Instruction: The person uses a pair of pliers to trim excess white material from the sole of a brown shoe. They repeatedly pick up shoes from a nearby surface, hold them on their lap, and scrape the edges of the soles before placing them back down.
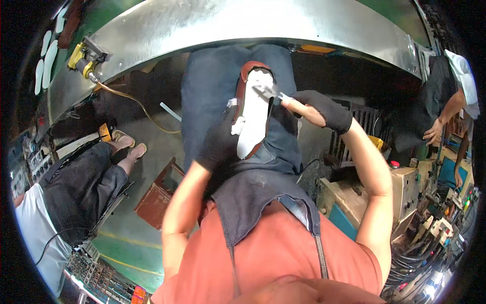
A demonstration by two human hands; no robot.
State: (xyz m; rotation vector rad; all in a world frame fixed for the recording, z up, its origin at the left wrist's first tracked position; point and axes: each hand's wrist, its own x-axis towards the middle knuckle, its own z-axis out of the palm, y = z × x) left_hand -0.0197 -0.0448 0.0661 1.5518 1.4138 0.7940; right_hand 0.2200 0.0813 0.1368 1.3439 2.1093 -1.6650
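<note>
Curling along the left side of a brown-and-white shoe-shaped piece (pixel 255 119) over dark blue trousers (pixel 200 86): black-gloved left hand (pixel 217 138). Black-gloved right hand (pixel 324 109) pinches a slim metal-tipped tool (pixel 268 91), blurred, at its far half. Piece probably light, stiff-bottomed, softer-rimmed; hold by sides. Beyond: long shiny steel bench (pixel 243 20).

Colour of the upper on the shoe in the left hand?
The upper is reddish-brown; it shows best in the head view, at its far end.
</note>
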